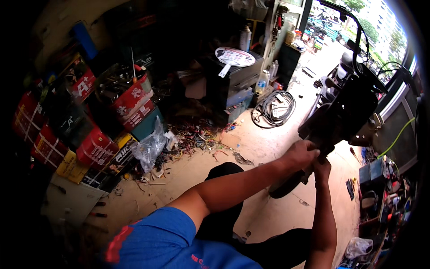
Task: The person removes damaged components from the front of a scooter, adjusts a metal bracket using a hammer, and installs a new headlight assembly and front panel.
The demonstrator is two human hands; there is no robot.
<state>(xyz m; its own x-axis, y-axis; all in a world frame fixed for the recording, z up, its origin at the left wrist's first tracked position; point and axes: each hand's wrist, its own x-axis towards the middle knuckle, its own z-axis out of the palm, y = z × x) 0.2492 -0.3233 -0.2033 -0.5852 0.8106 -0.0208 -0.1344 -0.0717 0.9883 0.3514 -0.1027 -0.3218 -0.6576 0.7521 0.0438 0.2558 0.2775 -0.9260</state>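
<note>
In front of me on the right stands a dark two-wheeled vehicle (347, 107), like a scooter or electric bike, with a thin curved black bar at its far end. Its near wheel (286, 186) points toward my knees. My left hand (303, 153) is closed against the vehicle's near end, fingers bent inward. Just below and to the right, my right hand (321, 170) is closed too, its fingertips pressed up close to the left hand. Whatever lies between the fingers is too dark and small to name.
Red battery boxes (95, 145) and a red tub of tools (134, 96) are stacked at left. Wire scraps (197, 136) and a clear plastic bag (150, 145) litter the floor. A coiled black hose or cable (274, 110) lies ahead. Cluttered shelves (380, 197) line the right.
</note>
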